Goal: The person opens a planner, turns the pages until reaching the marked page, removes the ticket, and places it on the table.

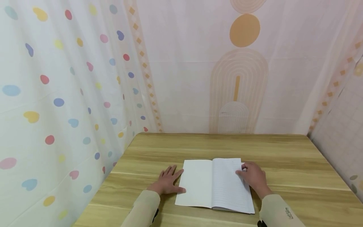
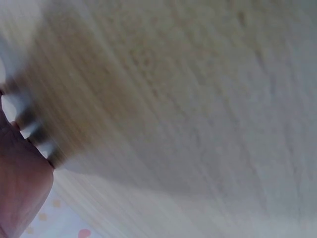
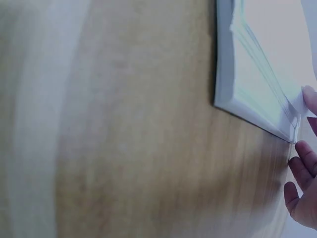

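An open notebook [image 1: 196, 184] lies on the wooden table, its left side blank and its right side a ruled page [image 1: 227, 186]. My left hand [image 1: 166, 183] rests at the notebook's left edge, fingers spread on the table and thumb over the margin. At the upper right edge, my right hand [image 1: 255, 178] pinches the ruled page by its outer border, thumb on top. The right wrist view shows the pages [image 3: 265, 64] fanned slightly apart near the thumb, with the other fingers [image 3: 299, 173] below the corner. Only part of the left hand [image 2: 25, 183] shows in the left wrist view.
The wood-grain table [image 1: 297, 176] extends around the notebook on all sides. A curtain with coloured dots [image 1: 59, 126] hangs along the left, and a pale patterned curtain [image 1: 184, 94] stands behind the table's far edge. Another patterned sheet [image 1: 343, 135] borders the right side.
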A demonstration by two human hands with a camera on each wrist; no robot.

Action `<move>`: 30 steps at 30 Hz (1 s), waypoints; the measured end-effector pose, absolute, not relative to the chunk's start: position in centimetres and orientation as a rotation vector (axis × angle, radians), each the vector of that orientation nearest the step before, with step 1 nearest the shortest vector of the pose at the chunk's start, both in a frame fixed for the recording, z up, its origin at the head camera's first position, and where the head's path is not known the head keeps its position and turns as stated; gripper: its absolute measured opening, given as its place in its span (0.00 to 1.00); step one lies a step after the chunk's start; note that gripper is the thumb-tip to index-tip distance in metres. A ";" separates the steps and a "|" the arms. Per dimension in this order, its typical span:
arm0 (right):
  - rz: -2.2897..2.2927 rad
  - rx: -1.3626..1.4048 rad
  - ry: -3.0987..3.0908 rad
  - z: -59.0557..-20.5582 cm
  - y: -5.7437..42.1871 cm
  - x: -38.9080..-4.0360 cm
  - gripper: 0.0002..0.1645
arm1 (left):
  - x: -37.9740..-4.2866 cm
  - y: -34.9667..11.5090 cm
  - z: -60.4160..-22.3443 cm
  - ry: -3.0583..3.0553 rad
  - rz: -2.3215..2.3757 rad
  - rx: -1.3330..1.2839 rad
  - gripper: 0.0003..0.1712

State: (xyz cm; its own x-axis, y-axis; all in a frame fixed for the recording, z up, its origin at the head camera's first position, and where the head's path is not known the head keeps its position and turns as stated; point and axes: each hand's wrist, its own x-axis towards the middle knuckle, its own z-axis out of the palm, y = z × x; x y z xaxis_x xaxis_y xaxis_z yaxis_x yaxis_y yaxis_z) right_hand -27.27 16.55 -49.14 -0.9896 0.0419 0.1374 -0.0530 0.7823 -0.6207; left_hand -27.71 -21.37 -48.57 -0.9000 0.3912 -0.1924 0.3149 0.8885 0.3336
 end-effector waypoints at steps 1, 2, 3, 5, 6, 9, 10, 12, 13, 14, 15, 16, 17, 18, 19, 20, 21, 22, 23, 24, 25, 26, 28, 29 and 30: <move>1.020 -0.008 -2.825 -49.0 16.5 -27.2 0.12 | -27.7 -21.4 -48.6 2.804 0.432 0.534 0.54; 1.042 -0.024 -2.821 -49.0 16.5 -27.2 0.11 | -27.7 -21.4 -48.7 2.805 0.433 0.535 0.54; 1.054 -0.030 -2.818 -48.9 16.5 -27.1 0.11 | -27.7 -21.4 -48.7 2.804 0.436 0.534 0.54; 1.075 -0.039 -2.813 -48.8 16.5 -27.1 0.11 | -27.8 -21.4 -48.8 2.805 0.438 0.534 0.54; 1.084 -0.044 -2.810 -48.7 16.4 -27.1 0.11 | -27.8 -21.4 -48.9 2.805 0.439 0.533 0.54; 1.142 -0.066 -2.796 -48.6 16.3 -27.1 0.16 | -27.8 -21.4 -48.9 2.801 0.449 0.529 0.54; 1.172 -0.068 -2.785 -48.6 16.3 -27.2 0.18 | -27.9 -21.4 -48.9 2.802 0.451 0.528 0.54; 1.253 -0.082 -2.763 -48.3 16.1 -27.3 0.20 | -27.9 -21.4 -48.9 2.802 0.456 0.526 0.54; 1.290 -0.084 -2.749 -48.2 16.0 -27.3 0.20 | -27.9 -21.4 -48.9 2.802 0.458 0.525 0.54; 1.323 -0.080 -2.733 -48.0 15.9 -27.3 0.19 | -27.9 -21.4 -49.0 2.803 0.457 0.526 0.54; 1.346 -0.072 -2.716 -47.8 15.8 -27.4 0.18 | -27.9 -21.4 -49.0 2.802 0.457 0.525 0.54; 1.369 -0.066 -2.701 -47.6 15.7 -27.4 0.17 | -27.9 -21.5 -49.0 2.802 0.453 0.525 0.54; 1.390 -0.069 -2.691 -47.4 15.6 -27.4 0.16 | -27.9 -21.5 -49.0 2.801 0.449 0.526 0.54; 1.412 -0.067 -2.679 -47.2 15.5 -27.4 0.15 | -27.9 -21.5 -49.0 2.797 0.451 0.526 0.54; 1.422 -0.062 -2.668 -46.9 15.3 -27.5 0.16 | -27.8 -21.5 -49.0 2.795 0.453 0.527 0.54; 1.440 -0.056 -2.660 -46.7 15.2 -27.5 0.16 | -27.8 -21.5 -49.0 2.794 0.455 0.528 0.54; 1.462 -0.055 -2.654 -46.5 15.1 -27.5 0.17 | -27.8 -21.5 -49.0 2.791 0.460 0.528 0.54; 1.485 -0.053 -2.647 -46.2 14.9 -27.5 0.18 | -27.8 -21.5 -49.0 2.790 0.465 0.529 0.54; 1.504 -0.049 -2.639 -46.0 14.8 -27.5 0.18 | -27.8 -21.5 -49.0 2.789 0.467 0.530 0.54; 1.523 -0.039 -2.632 -45.9 14.6 -27.5 0.19 | -27.8 -21.5 -49.0 2.789 0.470 0.531 0.54; 1.538 -0.028 -2.622 -45.7 14.4 -27.5 0.20 | -27.8 -21.5 -49.0 2.789 0.471 0.531 0.54; 1.560 -0.013 -2.610 -45.5 14.3 -27.5 0.20 | -27.9 -21.5 -49.0 2.790 0.472 0.532 0.54; 1.614 0.017 -2.582 -45.2 13.9 -27.5 0.22 | -27.9 -21.5 -49.0 2.789 0.471 0.532 0.54; 1.638 0.027 -2.570 -45.0 13.7 -27.4 0.22 | -28.0 -21.5 -49.1 2.788 0.470 0.531 0.54; 1.667 0.042 -2.559 -44.9 13.5 -27.4 0.24 | -28.0 -21.6 -49.1 2.787 0.470 0.530 0.54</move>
